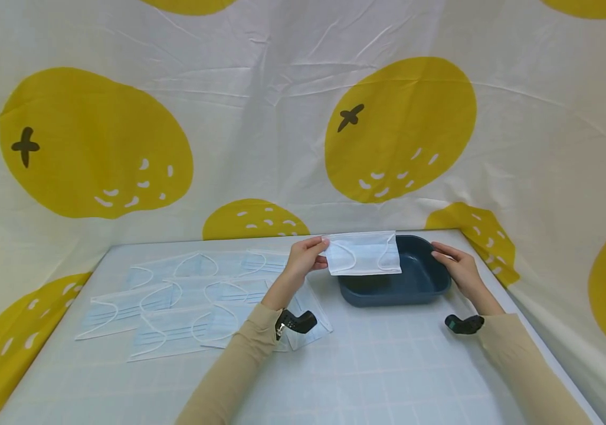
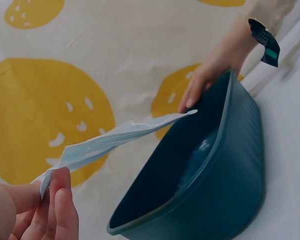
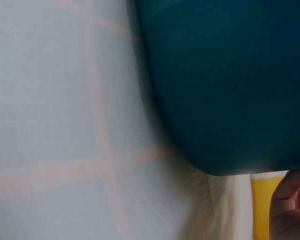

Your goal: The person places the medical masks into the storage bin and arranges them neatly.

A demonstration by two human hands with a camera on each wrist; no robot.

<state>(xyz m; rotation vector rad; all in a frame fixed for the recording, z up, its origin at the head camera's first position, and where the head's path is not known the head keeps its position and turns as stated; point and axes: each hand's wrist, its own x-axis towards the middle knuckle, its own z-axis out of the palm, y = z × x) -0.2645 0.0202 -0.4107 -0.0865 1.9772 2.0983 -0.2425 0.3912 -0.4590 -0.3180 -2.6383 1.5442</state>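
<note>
Between thumb and fingers, my left hand [image 1: 307,257] pinches one short edge of a pale blue face mask [image 1: 366,255]. The mask stretches out over the left part of a dark blue plastic basin [image 1: 395,298], its white ear loops showing on the near face. In the left wrist view the mask [image 2: 115,142] appears nearly edge-on above the basin's opening. At the basin's right end, my right hand [image 1: 457,264] holds the rim. Curled fingers [image 3: 290,200] show beside the basin wall [image 3: 230,90] in the right wrist view. The mask hides part of the basin's inside.
Several more face masks [image 1: 175,319] lie spread and overlapping on the white table [image 1: 377,366], left of the basin. Some lie partly behind my left forearm. A white cloth [image 1: 260,118] with yellow fruit prints hangs behind the table.
</note>
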